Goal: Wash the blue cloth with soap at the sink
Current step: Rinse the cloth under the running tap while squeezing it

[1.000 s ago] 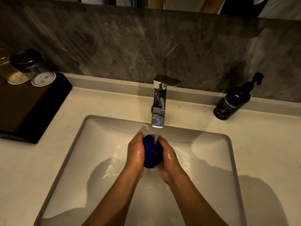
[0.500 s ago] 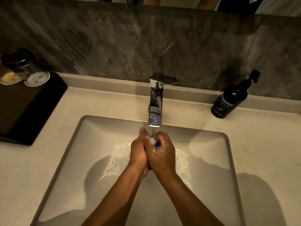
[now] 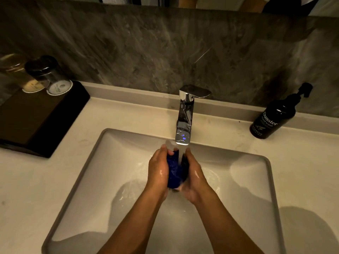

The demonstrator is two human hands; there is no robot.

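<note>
The blue cloth (image 3: pixel 175 172) is bunched into a wet wad between my palms, over the middle of the white sink basin (image 3: pixel 117 162). My left hand (image 3: pixel 157 169) presses its left side and my right hand (image 3: pixel 195 176) presses its right side, both wet and shiny. Water runs from the chrome faucet (image 3: pixel 185 114) straight onto the top of the cloth. A black pump bottle of hand wash (image 3: pixel 273 118) stands on the counter at the back right, apart from my hands.
A dark tray (image 3: pixel 36 121) sits on the counter at the left with two upturned glasses (image 3: pixel 49 76) on paper coasters. A grey stone wall rises behind the faucet. Pale countertop (image 3: pixel 302 180) surrounds the basin.
Half a second ago my hands were clasped tight over the cloth, almost hiding it. Now the palms have parted and the blue wad shows between them again under the stream.
</note>
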